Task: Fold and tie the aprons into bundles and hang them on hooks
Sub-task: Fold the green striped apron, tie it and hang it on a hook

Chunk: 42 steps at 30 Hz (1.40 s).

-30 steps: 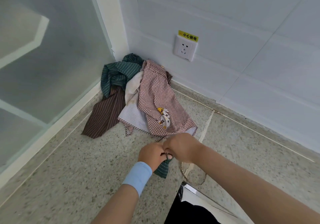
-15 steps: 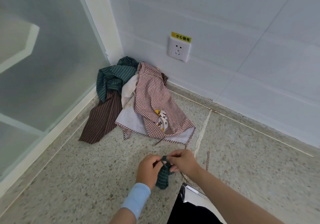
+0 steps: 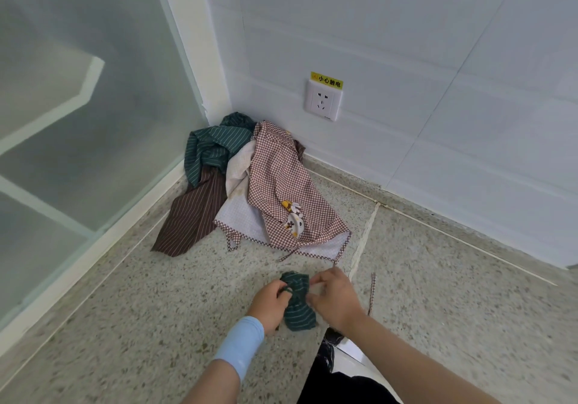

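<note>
Mid-knot on green bundle [image 3: 297, 306] near counter [image 3: 156, 325] front edge; left hand [image 3: 270, 302] and right hand [image 3: 333, 298] pinching it; next, gotta cinch tight.

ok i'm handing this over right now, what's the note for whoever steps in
Left hand: grips the green striped bundle at its tie.
Right hand: pinches the same bundle from the other side.
Corner pile on the speckled surface: green striped apron, brown striped apron and checked apron, all loose.
Done: one apron folded small. I cannot tell whether its knot is finished.
Left: secure the knot, hang it, then bundle the pile. No hooks in view.
</note>
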Motion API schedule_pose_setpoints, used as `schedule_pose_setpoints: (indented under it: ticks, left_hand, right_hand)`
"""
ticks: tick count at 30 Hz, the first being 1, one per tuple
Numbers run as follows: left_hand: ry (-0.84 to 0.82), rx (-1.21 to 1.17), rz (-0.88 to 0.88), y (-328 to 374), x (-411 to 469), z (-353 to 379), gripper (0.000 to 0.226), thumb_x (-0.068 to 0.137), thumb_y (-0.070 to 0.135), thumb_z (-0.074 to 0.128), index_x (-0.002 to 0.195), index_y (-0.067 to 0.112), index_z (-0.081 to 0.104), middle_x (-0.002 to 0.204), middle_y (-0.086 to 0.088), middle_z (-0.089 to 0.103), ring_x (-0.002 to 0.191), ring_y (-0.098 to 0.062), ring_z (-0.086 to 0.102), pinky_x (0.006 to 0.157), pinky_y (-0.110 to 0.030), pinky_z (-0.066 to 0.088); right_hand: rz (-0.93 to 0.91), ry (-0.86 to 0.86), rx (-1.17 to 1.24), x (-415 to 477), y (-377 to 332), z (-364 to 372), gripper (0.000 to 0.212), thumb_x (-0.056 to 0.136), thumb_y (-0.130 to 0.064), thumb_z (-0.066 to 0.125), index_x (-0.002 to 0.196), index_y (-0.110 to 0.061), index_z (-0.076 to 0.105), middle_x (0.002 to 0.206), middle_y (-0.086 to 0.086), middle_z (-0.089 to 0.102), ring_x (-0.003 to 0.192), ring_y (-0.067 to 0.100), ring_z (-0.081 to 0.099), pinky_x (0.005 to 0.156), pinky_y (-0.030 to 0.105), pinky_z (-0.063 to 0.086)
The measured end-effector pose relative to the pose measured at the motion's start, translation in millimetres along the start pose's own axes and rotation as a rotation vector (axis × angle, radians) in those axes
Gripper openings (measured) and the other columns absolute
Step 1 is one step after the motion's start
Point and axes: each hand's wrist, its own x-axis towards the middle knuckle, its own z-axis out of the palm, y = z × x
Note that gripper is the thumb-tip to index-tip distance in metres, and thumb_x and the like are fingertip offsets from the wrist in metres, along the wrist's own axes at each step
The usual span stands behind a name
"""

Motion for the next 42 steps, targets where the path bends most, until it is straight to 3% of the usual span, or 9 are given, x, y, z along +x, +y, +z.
schedule_pose_setpoints:
  ticks: [4, 8, 12, 18, 21, 28, 32, 36, 42]
  left_hand:
    - [-0.11, -0.352, -0.168, 3.7, -5.8, -5.1, 0.016, 0.097, 0.008, 0.048, 0.083, 0.007, 0.055, 0.063, -0.005, 0.052, 0.051, -0.017, 0.048, 0.052, -0.026, 0.037]
    - [-0.23, -0.676, -0.258, 3.1, -20.4, -2.2, 0.011, 0.101, 0.008, 0.048, 0.092, 0.006, 0.054, 0.063, -0.005, 0.05, 0.047, -0.016, 0.048, 0.044, -0.022, 0.04]
    - [-0.218, -0.816, -0.301, -6.6, -23.9, 2.3, 0.008, 0.102, 0.012, 0.049, 0.101, 0.005, 0.054, 0.069, -0.003, 0.047, 0.048, -0.011, 0.044, 0.037, -0.017, 0.035]
    - [-0.082, -0.736, -0.343, -8.4, -21.9, 7.4, 0.02, 0.095, 0.03, 0.063, 0.093, 0.01, 0.063, 0.063, -0.001, 0.044, 0.046, -0.009, 0.029, 0.035, -0.019, 0.019]
    - [0.056, -0.566, -0.297, -11.8, -20.6, 7.9, 0.02, 0.092, 0.029, 0.064, 0.091, 0.009, 0.07, 0.07, -0.003, 0.048, 0.05, -0.012, 0.034, 0.041, -0.022, 0.023]
    - [0.169, -0.729, -0.225, -15.4, -24.9, 12.5, 0.016, 0.099, 0.025, 0.057, 0.103, 0.019, 0.071, 0.071, -0.003, 0.06, 0.05, -0.011, 0.037, 0.043, -0.022, 0.027]
    - [0.201, -0.926, -0.306, -21.9, -26.0, 12.5, 0.02, 0.102, 0.025, 0.051, 0.105, 0.012, 0.065, 0.088, -0.007, 0.065, 0.056, -0.012, 0.05, 0.043, -0.02, 0.039]
    - [0.237, -0.757, -0.3, -31.6, -21.5, 9.8, 0.025, 0.103, 0.028, 0.048, 0.106, 0.013, 0.067, 0.085, -0.007, 0.07, 0.065, -0.014, 0.053, 0.051, -0.023, 0.038]
    - [0.232, -0.861, -0.255, -20.9, -17.4, -1.7, 0.033, 0.106, 0.027, 0.041, 0.101, 0.01, 0.069, 0.067, -0.002, 0.05, 0.053, -0.01, 0.039, 0.044, -0.02, 0.031]
  right_hand:
    - [-0.203, -0.006, -0.001, -17.6, 0.7, 10.2, 0.03, 0.085, -0.014, 0.069, 0.112, -0.026, 0.06, 0.102, -0.009, 0.052, 0.074, -0.003, 0.05, 0.068, 0.003, 0.037]
    - [-0.275, -0.024, -0.066, -22.0, -3.7, 18.3, 0.025, 0.088, -0.019, 0.067, 0.111, -0.028, 0.073, 0.1, -0.01, 0.062, 0.091, 0.005, 0.057, 0.082, 0.008, 0.042]
    - [-0.318, 0.008, -0.093, -21.6, -7.0, 17.5, 0.019, 0.092, -0.025, 0.067, 0.107, -0.031, 0.078, 0.1, -0.011, 0.07, 0.091, 0.006, 0.063, 0.082, 0.012, 0.045]
    - [-0.491, 0.095, -0.37, -17.6, -2.5, 18.5, 0.006, 0.081, -0.031, 0.072, 0.084, -0.033, 0.077, 0.084, -0.014, 0.062, 0.067, 0.009, 0.061, 0.071, 0.032, 0.053]
    - [-0.532, 0.042, -0.528, -17.4, -7.9, 15.5, 0.017, 0.09, -0.033, 0.056, 0.092, -0.026, 0.071, 0.091, -0.007, 0.058, 0.07, 0.015, 0.058, 0.076, 0.035, 0.05]
    - [-0.321, -0.223, -0.521, -13.9, -9.3, 9.8, 0.035, 0.106, -0.039, 0.028, 0.1, -0.018, 0.055, 0.097, 0.003, 0.052, 0.085, 0.024, 0.057, 0.081, 0.039, 0.05]
    - [-0.119, -0.293, -0.376, -3.8, -8.9, 5.4, 0.038, 0.106, -0.038, 0.038, 0.071, -0.026, 0.047, 0.086, -0.001, 0.058, 0.081, 0.018, 0.056, 0.073, 0.029, 0.044]
    - [0.025, -0.26, -0.154, 8.7, -9.5, 4.4, 0.026, 0.1, -0.028, 0.054, 0.087, -0.015, 0.071, 0.089, 0.001, 0.07, 0.081, 0.016, 0.065, 0.069, 0.025, 0.052]
    - [0.158, -0.32, 0.106, 19.0, -19.3, 7.7, 0.027, 0.094, -0.036, 0.063, 0.081, -0.012, 0.068, 0.071, -0.002, 0.06, 0.063, 0.012, 0.053, 0.057, 0.024, 0.043]
